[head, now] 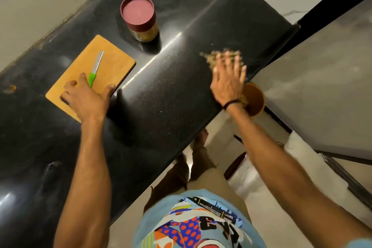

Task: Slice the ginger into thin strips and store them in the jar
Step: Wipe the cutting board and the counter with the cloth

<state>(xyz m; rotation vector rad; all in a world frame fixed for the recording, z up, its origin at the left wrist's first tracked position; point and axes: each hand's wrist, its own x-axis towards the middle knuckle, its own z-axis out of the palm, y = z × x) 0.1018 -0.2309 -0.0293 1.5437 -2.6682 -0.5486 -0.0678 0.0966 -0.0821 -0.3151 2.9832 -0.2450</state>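
Now, a blurred scatter of tan ginger bits (210,57), strips or peel not to be told, is covered by the right hand (229,80), fingers straight and spread, nothing clasped; the bits are found at and just beyond the fingertips, away from the body. A brown bowl (254,99) is seen below the counter (181,16) edge, just beside that wrist, so a sweep back towards it is judged likely. The jar (138,18) is set well apart to the left, lid on. The left hand (86,96) is laid on the cutting board (116,60) beside the knife (95,68); a grip cannot be told
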